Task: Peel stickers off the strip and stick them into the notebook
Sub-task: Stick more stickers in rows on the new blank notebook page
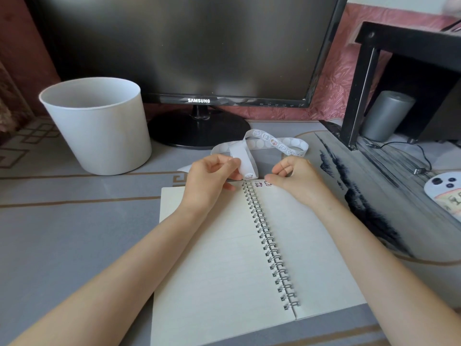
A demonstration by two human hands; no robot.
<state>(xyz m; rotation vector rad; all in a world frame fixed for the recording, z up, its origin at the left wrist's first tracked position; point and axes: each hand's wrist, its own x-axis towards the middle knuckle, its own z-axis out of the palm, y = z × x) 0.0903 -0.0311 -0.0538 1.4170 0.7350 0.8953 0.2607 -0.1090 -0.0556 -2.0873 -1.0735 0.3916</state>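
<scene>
An open spiral notebook (249,245) lies on the desk, its blank pages facing me. A long white sticker strip (272,143) curls behind it, with several round stickers on it. My left hand (212,174) pinches the strip's near end, where one round sticker (249,175) sits just above the spiral. My right hand (293,177) rests on the top of the right page, fingertips pressing down beside two small stickers (262,183) stuck there. Whether a sticker lies under the fingertips is hidden.
A white bucket (99,126) stands at the left rear. A black monitor (194,51) on a round base is behind the strip. A black shelf (404,71) with a grey cylinder (386,116) is at the right, and a white device (444,191) lies at the far right.
</scene>
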